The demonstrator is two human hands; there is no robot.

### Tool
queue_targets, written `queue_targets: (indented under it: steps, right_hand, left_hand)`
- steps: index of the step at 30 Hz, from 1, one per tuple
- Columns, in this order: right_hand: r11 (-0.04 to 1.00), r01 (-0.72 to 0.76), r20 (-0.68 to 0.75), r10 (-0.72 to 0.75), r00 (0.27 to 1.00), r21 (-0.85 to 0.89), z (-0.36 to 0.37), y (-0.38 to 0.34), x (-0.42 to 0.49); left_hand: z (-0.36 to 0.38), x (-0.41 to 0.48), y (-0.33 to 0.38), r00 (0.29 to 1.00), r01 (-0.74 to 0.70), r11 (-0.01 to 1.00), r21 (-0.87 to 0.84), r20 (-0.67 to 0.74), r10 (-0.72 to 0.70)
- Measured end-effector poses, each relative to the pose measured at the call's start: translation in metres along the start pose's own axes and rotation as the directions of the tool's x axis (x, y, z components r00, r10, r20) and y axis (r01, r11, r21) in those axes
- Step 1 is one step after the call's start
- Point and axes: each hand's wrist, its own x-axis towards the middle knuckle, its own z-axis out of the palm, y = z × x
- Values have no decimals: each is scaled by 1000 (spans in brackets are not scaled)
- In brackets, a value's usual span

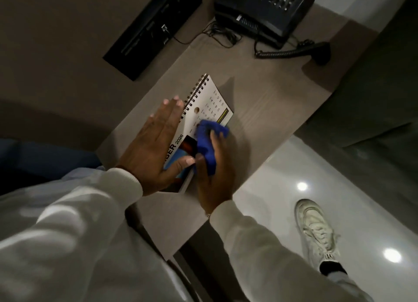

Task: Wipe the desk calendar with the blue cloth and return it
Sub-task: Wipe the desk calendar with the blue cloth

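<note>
A spiral-bound white desk calendar [212, 100] lies flat on the grey wooden desk [260, 111], its date grid and a "2026" heading showing. My left hand [153, 143] rests flat and open on the calendar's left part, fingers spread over the spiral edge and thumb across the picture. My right hand [214, 177] is closed around the bunched blue cloth [207, 141], which presses on the middle of the calendar page. The near end of the calendar is hidden under both hands.
A black desk phone [264, 9] with a coiled cord [282, 52] stands at the far end of the desk. A black socket panel [153, 27] is set in the wall to the left. My white shoe [316, 229] stands on the glossy floor at right.
</note>
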Motion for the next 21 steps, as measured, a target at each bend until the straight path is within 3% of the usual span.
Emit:
queue_targets:
  steps: [4,9,14,18,21]
  right_hand:
    - [997,-15,-51,19,998,78,4,-10,4]
    - [995,-27,-217,49,975,101,13,-21,34]
    - [986,-59,-84,73,994,158,22,-14,-19]
    - [987,118,-91,-108,990,109,18,-26,-24]
    - [994,74,-163,-60,985,82,7,-38,10]
  left_hand:
    - [0,-2,0,1000,-29,999,24,12,29]
    - [-2,-1,-2,998,-66,996,55,9,66]
    - [-2,-2,-3,998,-67,995,75,2,67]
    - [1,-2,-5,997,-75,994,79,-6,76]
    - [2,-2,-6,996,-88,993,72,-16,89]
